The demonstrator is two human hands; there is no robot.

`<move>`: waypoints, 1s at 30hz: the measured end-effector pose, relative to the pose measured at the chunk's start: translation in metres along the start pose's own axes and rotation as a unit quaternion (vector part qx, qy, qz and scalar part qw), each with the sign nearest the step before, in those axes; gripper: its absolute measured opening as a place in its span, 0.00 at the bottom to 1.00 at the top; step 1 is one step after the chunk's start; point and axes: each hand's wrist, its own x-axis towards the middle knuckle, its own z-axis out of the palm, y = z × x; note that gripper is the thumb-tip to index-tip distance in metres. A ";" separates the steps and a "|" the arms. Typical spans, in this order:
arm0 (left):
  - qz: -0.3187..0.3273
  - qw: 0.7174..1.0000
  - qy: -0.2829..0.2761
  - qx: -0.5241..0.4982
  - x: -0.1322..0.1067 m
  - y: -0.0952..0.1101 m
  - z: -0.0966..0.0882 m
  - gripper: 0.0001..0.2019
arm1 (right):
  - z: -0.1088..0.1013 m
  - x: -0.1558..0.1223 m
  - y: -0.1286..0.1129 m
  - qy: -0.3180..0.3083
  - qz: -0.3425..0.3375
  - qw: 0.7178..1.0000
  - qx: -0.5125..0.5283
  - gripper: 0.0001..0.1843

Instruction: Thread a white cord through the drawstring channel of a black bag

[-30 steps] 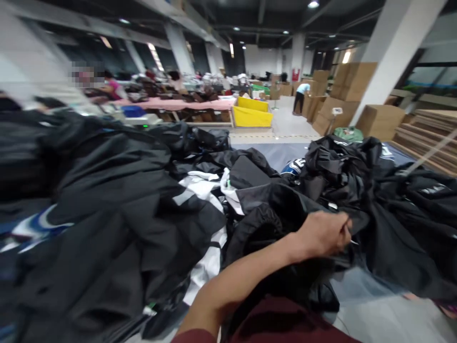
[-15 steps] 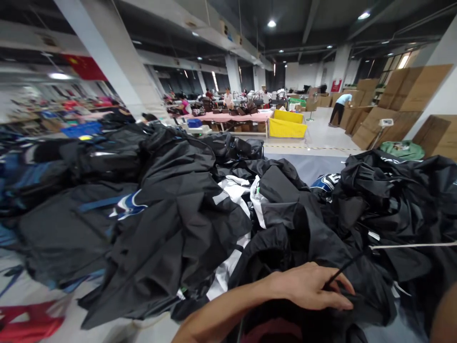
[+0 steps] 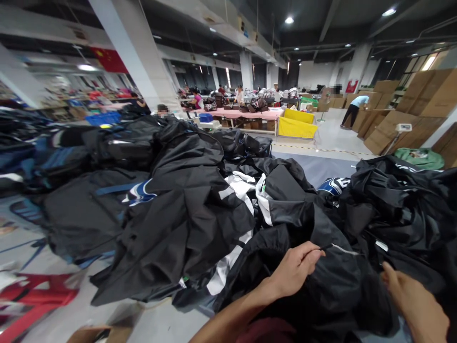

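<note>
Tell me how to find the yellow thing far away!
Look past the big pile of black jackets to the long pink table in the back. The yellow bin sits on the floor at its right end, the only bright yellow thing there.

The black jacket [image 3: 321, 281] I am working on lies crumpled right in front of me, at the near edge of a big heap of dark garments. Its fabric is thin and slightly glossy, bunched into deep folds, with a thin white line along one seam. A short black cord [image 3: 325, 247] sticks out at its top fold.
</note>
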 end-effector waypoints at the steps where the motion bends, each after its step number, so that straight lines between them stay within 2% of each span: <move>1: -0.001 1.000 -0.001 0.011 -0.002 0.002 0.001 0.27 | -0.006 -0.004 -0.010 -0.002 -0.013 1.000 0.007 0.27; 2: -0.002 1.000 -0.003 0.023 -0.003 0.004 0.003 0.26 | -0.013 -0.009 -0.024 0.007 -0.047 0.998 0.028 0.27; 4: 0.006 0.998 -0.014 0.055 -0.006 0.010 0.006 0.23 | -0.021 -0.020 -0.061 0.012 -0.179 0.976 0.120 0.27; 6: 0.031 0.995 -0.031 0.093 -0.009 0.015 0.009 0.20 | -0.023 -0.037 -0.098 -0.040 -0.285 0.939 0.187 0.22; 8: 0.056 0.989 -0.041 0.128 -0.014 0.019 0.008 0.17 | -0.019 -0.053 -0.124 -0.121 -0.327 0.909 0.227 0.15; 11: 0.057 0.985 -0.030 0.161 -0.023 0.021 0.000 0.15 | -0.012 -0.068 -0.137 -0.192 -0.306 0.896 0.257 0.15; 16: 0.005 0.988 0.005 0.155 -0.036 0.017 -0.016 0.16 | -0.002 -0.066 -0.126 -0.231 -0.241 0.905 0.263 0.16; 20: -0.007 0.988 0.004 0.152 -0.039 0.012 -0.015 0.19 | 0.009 -0.067 -0.128 -0.239 -0.165 0.911 0.292 0.20; 22: 0.023 0.987 0.019 0.158 -0.036 0.009 -0.011 0.20 | 0.012 -0.071 -0.131 -0.233 -0.127 0.913 0.309 0.23; 26: 0.141 0.970 0.065 0.186 -0.028 0.002 -0.003 0.18 | 0.009 -0.077 -0.138 -0.202 -0.083 0.918 0.331 0.23; 30: 0.174 0.960 0.107 0.190 -0.023 0.001 0.001 0.15 | 0.005 -0.083 -0.145 -0.185 -0.067 0.907 0.372 0.19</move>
